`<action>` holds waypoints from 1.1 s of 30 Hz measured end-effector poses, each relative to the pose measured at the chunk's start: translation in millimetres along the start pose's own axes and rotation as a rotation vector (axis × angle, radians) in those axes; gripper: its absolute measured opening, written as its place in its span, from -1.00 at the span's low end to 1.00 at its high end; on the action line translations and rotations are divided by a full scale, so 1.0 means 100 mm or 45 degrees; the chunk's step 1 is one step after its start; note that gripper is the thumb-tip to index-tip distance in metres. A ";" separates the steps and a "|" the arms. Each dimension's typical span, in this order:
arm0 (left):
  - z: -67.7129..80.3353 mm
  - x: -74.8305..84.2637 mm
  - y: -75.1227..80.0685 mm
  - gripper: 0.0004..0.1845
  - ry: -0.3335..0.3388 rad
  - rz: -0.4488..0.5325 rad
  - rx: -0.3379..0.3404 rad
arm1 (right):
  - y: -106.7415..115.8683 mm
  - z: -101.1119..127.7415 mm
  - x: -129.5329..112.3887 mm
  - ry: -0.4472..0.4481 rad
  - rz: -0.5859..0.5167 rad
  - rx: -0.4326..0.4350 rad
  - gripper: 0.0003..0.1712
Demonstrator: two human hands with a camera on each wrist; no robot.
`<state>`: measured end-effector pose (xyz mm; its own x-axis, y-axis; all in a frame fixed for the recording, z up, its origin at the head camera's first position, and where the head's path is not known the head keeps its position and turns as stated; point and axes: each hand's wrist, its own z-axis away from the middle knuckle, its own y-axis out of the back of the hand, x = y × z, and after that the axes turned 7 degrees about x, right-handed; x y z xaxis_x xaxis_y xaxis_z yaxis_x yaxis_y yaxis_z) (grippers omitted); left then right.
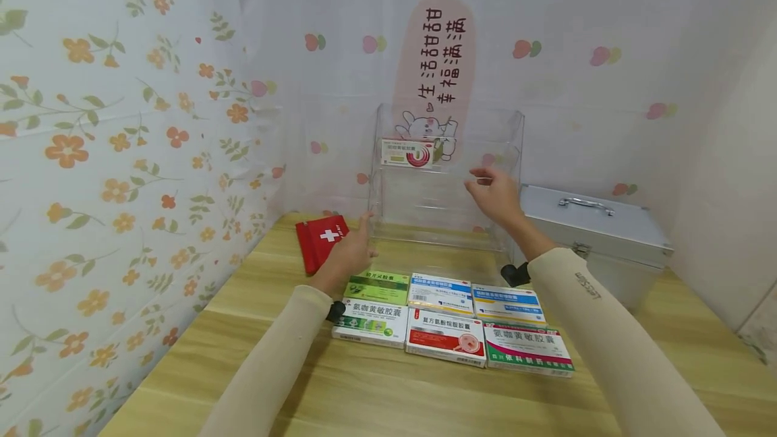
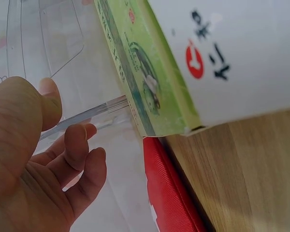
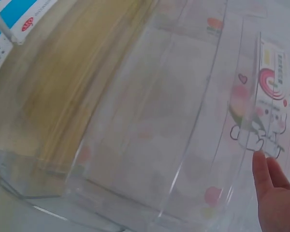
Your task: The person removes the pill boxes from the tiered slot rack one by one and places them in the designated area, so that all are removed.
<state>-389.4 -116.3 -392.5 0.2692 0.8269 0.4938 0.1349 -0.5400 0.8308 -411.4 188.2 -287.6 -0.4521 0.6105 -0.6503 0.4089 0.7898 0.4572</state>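
Note:
A clear acrylic rack [image 1: 437, 241] with stepped shelves stands at the back of the table. One green-and-white medicine box [image 1: 408, 153] with a red ring design sits upright at the left of an upper shelf. My left hand [image 1: 352, 255] is at the rack's lower left side; in the left wrist view the clear panel edge [image 2: 104, 107] runs between its thumb and curled fingers. My right hand [image 1: 494, 194] hovers before the rack's right part, holding nothing. In the right wrist view its fingers [image 3: 262, 171] are extended, apart from the shelved box [image 3: 273, 72].
Several medicine boxes lie flat in two rows before the rack, among them a green box [image 1: 378, 286] and a red-and-white box [image 1: 446, 336]. A red pouch [image 1: 315, 248] with a white cross lies left. At right stands a silver case [image 1: 595, 221] with a handle.

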 end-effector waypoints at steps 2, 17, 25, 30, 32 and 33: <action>0.00 0.00 0.00 0.01 -0.004 -0.020 0.008 | -0.05 -0.04 -0.03 0.013 0.028 -0.001 -0.62; -0.02 0.00 -0.07 0.01 0.019 0.009 -0.023 | -0.42 -0.33 -0.16 0.158 0.129 -0.177 -0.54; -0.03 -0.02 -0.05 0.01 -0.007 0.000 -0.003 | -0.52 -0.49 -0.40 0.169 0.274 -0.356 -0.39; -0.02 -0.05 -0.04 0.01 -0.004 0.011 0.007 | -0.57 -0.56 -0.47 0.101 0.278 -0.477 -0.31; -0.03 -0.06 -0.05 0.01 -0.004 0.017 0.008 | -0.58 -0.58 -0.47 0.095 0.248 -0.480 -0.30; -0.04 -0.06 -0.05 0.01 -0.004 0.015 0.007 | -0.59 -0.58 -0.47 0.094 0.224 -0.478 -0.30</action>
<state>-395.4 -117.8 -398.8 0.2734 0.8201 0.5027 0.1370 -0.5505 0.8235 -460.0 116.2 -248.7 -0.4624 0.7298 -0.5035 0.1737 0.6315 0.7557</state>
